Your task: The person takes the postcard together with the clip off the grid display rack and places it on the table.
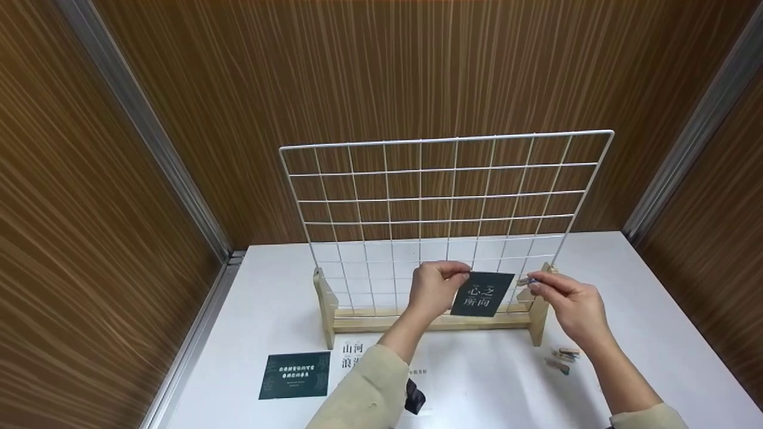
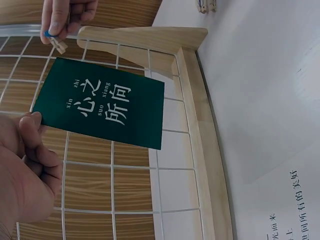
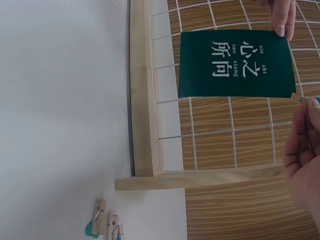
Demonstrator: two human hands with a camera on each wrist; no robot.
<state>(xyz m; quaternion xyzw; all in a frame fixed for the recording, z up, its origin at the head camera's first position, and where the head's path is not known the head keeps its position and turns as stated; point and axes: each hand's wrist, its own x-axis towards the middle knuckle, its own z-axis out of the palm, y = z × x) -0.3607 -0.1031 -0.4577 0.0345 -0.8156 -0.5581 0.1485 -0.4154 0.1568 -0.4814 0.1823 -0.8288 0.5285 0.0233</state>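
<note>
A dark green card with white characters is pinched at its upper left corner by my left hand. It hangs in front of the white wire grid, which stands upright in a wooden base. My right hand pinches a small wooden clothespin with a blue part. In the right wrist view the clothespin's tip is at the card's other top corner; whether it bites the card I cannot tell. The left wrist view shows the clothespin just off that corner.
Several clothespins lie on the white table at the right. Another green card lies at the left, beside a white printed card partly hidden by my left sleeve. A small black object sits near that sleeve. Wood-patterned panels surround the table.
</note>
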